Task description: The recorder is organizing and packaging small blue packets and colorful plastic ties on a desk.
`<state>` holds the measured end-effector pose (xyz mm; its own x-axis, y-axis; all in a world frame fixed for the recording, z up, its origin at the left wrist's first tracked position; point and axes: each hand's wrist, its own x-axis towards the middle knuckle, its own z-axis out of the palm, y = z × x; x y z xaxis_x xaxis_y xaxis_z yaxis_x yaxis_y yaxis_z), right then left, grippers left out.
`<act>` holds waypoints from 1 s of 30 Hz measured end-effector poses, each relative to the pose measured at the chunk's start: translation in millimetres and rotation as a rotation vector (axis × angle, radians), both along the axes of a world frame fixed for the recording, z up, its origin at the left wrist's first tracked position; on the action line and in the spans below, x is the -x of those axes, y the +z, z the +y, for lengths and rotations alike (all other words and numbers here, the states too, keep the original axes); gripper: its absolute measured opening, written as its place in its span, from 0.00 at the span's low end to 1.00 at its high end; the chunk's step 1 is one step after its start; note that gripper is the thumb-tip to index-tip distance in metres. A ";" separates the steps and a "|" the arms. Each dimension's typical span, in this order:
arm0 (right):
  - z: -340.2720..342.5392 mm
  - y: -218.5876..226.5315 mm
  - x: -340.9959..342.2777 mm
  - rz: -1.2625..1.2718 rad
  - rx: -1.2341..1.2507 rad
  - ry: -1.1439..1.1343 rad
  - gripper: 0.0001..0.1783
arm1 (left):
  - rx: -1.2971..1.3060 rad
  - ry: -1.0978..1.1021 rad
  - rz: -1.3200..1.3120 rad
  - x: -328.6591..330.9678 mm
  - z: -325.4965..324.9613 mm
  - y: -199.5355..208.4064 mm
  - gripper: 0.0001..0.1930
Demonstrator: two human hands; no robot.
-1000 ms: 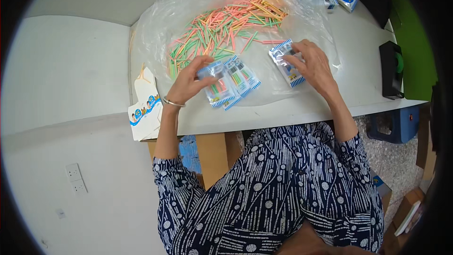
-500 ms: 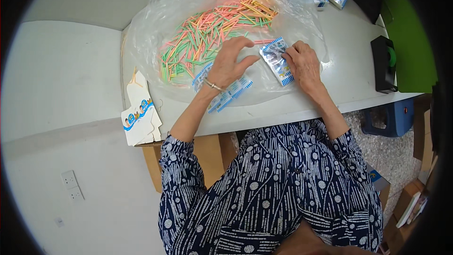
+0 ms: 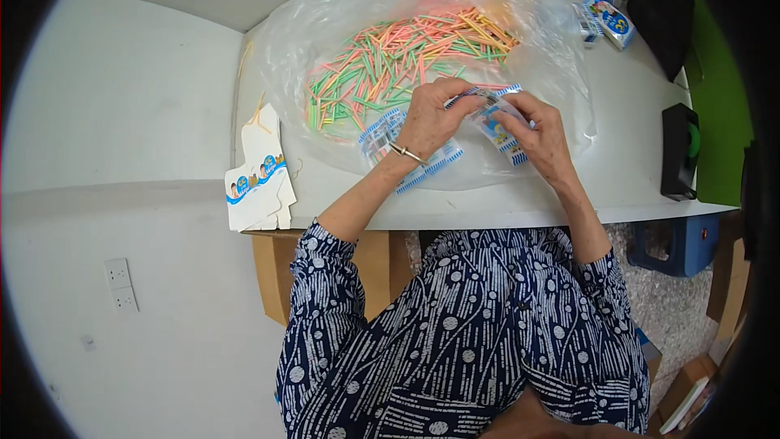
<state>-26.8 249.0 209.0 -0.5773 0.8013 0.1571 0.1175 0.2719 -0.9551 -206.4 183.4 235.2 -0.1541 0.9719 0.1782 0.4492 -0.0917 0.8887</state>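
Note:
Both hands are at a small blue-and-white printed packet [image 3: 500,134] with striped ends, held over the clear plastic sheet. My left hand [image 3: 433,120], with a bangle at the wrist, pinches its upper left edge. My right hand [image 3: 539,132] grips its right side, thumb and fingers closed on it. Below my left wrist lie more blue-and-white packets [image 3: 431,172], partly covered by the hand and forearm. Beyond the hands spreads a heap of thin pink, green, yellow and orange sticks [image 3: 398,57].
The crumpled clear plastic bag [image 3: 280,57] lies under the sticks on a white table [image 3: 487,210]. Flat white printed cartons [image 3: 258,179] rest at the left corner. Small boxes [image 3: 609,20], a black bag [image 3: 660,12] and a black tape dispenser [image 3: 678,150] stand to the right.
My left hand has moved right and closed on the packet that my right hand alone held. The packet now looks bent between both hands. The whole view has shifted slightly.

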 end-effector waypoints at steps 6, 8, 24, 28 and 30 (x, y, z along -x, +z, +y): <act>-3.7 -4.9 16.8 -0.013 0.179 0.106 0.12 | -0.134 0.090 0.230 10.0 -11.1 -0.8 0.07; -4.7 -8.5 22.3 0.028 0.070 0.097 0.12 | -0.127 0.085 0.295 14.8 -12.3 -0.3 0.07; -6.0 -26.2 32.6 -0.037 -0.015 0.140 0.18 | 0.189 0.405 0.671 209.2 -70.2 -24.5 0.23; -6.1 -23.0 29.1 -0.071 0.016 0.131 0.18 | 0.370 0.355 1.058 234.7 -114.5 -30.1 0.32; -6.4 -21.6 30.8 -0.062 0.005 0.146 0.18 | 0.335 0.394 1.057 255.4 -136.4 -37.3 0.32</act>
<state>-57.7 242.6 187.3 -0.6963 0.7087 0.1138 0.1360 0.2860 -0.9485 -461.8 47.0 197.9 -0.3835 0.9125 0.1423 0.9224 0.3860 0.0106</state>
